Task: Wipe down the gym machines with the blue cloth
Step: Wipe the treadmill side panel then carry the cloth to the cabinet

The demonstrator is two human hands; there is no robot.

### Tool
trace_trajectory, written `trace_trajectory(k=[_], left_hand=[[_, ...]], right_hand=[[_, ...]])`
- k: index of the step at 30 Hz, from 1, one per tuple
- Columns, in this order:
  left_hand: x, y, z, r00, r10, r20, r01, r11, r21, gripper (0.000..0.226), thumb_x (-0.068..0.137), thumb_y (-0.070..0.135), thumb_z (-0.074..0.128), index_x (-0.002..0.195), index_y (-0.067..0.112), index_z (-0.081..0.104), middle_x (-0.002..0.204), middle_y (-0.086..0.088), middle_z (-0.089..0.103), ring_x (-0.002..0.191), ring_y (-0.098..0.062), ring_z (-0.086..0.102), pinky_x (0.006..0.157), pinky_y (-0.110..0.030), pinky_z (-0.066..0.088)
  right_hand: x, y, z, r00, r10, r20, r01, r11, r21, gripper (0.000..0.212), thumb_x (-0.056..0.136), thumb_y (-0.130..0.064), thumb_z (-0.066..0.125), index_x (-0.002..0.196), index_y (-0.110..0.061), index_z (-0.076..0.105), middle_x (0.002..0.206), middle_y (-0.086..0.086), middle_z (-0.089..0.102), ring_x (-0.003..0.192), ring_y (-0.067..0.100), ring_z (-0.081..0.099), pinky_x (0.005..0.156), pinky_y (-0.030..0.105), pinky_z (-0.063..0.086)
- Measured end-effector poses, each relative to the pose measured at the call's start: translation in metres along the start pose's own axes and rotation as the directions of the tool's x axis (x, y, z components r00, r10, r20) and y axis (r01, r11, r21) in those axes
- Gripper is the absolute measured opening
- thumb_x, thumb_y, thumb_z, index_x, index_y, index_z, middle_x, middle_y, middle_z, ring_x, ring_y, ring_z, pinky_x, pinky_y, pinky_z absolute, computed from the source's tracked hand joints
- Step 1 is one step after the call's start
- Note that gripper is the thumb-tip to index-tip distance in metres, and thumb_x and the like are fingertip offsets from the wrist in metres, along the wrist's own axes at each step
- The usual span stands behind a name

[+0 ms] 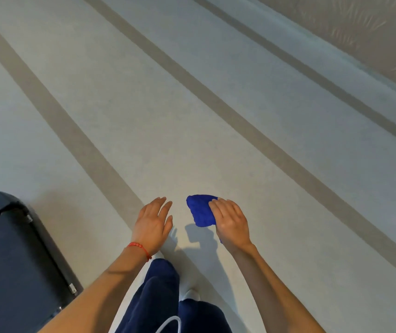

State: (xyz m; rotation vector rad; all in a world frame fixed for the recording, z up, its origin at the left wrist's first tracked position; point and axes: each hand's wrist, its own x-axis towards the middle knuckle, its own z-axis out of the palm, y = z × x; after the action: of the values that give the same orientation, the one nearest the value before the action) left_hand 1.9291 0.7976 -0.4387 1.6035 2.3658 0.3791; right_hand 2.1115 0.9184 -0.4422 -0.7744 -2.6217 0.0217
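right hand (232,221) grasps the bunched blue cloth (200,210), our fingers cover its near part | left hand (154,221) released, fingers straight, holds nothing | dark machine (12,260) cut off at lower left edge, we cannot tell which kind

Pale floor (168,97) with darker stripes (76,131); a dark padded bench (12,260) stands on it.

1 head-worn wide-angle view, aimed forward and steeply down from standing height: both forearms rise from the bottom edge, the pale striped floor (192,104) fills most of the field, lines bowing at the margins, wall base (360,44) at upper right.
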Motion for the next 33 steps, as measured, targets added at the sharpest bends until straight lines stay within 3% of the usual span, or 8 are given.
trace_trajectory(k=[5,15,26,30,33], left_hand=[[0.021,-0.046,-0.023,0.988,-0.139,-0.063,0.136,0.989,-0.051,0.050,0.088,0.031,0.031,0.112,0.003,0.065,0.115,-0.018,0.063,0.104,-0.037,0.060,0.087,-0.051,0.046],[0.046,-0.144,-0.062,0.947,-0.281,-0.158,0.275,0.960,-0.059,0.041,0.084,0.024,0.038,0.105,0.002,0.064,0.105,-0.018,0.065,0.095,-0.036,0.063,0.078,-0.046,0.051],[0.066,-0.228,-0.105,0.846,-0.487,-0.218,0.481,0.873,-0.084,0.043,0.086,0.030,0.036,0.106,0.005,0.064,0.108,-0.016,0.065,0.099,-0.035,0.063,0.079,-0.047,0.051],[0.082,-0.248,-0.114,0.814,-0.531,-0.235,0.533,0.844,-0.059,0.053,0.096,0.037,0.025,0.107,0.006,0.065,0.109,-0.014,0.066,0.099,-0.033,0.063,0.080,-0.046,0.051],[0.104,-0.263,-0.123,0.791,-0.561,-0.244,0.566,0.822,-0.056,0.047,0.090,0.033,0.032,0.106,0.004,0.066,0.107,-0.015,0.066,0.098,-0.033,0.064,0.079,-0.047,0.051]], right_hand=[[0.064,-0.021,0.025,0.995,-0.088,0.056,0.085,0.994,0.062,0.040,0.076,0.002,0.036,0.096,-0.002,0.070,0.093,0.006,0.071,0.089,0.023,0.068,0.083,0.033,0.054],[0.182,-0.080,0.084,0.959,-0.283,0.005,0.279,0.948,0.156,0.036,0.081,0.007,0.039,0.092,-0.001,0.072,0.089,0.007,0.071,0.086,0.023,0.069,0.080,0.033,0.055],[0.298,-0.144,0.130,0.881,-0.473,-0.027,0.466,0.855,0.228,0.055,0.096,-0.002,0.017,0.091,-0.003,0.072,0.088,0.004,0.071,0.084,0.021,0.069,0.082,0.031,0.054],[0.339,-0.154,0.141,0.850,-0.526,-0.019,0.512,0.817,0.267,0.039,0.081,0.002,0.034,0.092,-0.002,0.071,0.088,0.006,0.072,0.084,0.023,0.069,0.081,0.033,0.055],[0.373,-0.159,0.153,0.825,-0.562,-0.049,0.553,0.788,0.269,0.033,0.074,0.002,0.042,0.090,-0.001,0.071,0.086,0.006,0.071,0.081,0.023,0.069,0.079,0.033,0.056]])
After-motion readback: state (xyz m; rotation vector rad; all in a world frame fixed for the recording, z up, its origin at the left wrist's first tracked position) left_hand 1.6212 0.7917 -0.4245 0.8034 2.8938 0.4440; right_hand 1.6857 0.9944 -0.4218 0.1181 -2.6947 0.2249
